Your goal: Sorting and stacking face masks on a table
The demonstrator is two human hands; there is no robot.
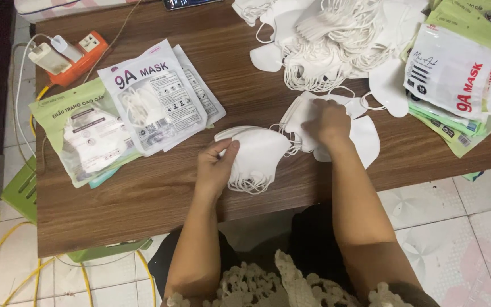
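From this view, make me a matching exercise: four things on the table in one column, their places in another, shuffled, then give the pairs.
Things:
1. Orange power strip
2. Loose mask heap
3. Mask stack
4. Green packet

Places:
A. Held in the left hand
B. Far left corner of the table
C. Left edge, partly under white packets
D. Far side, beyond the right hand

Pairs: 1-B, 2-D, 3-A, 4-C

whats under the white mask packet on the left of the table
Under the white packet lies a second white packet, and a green packet beneath its lower left edge. What else lies below is covered.
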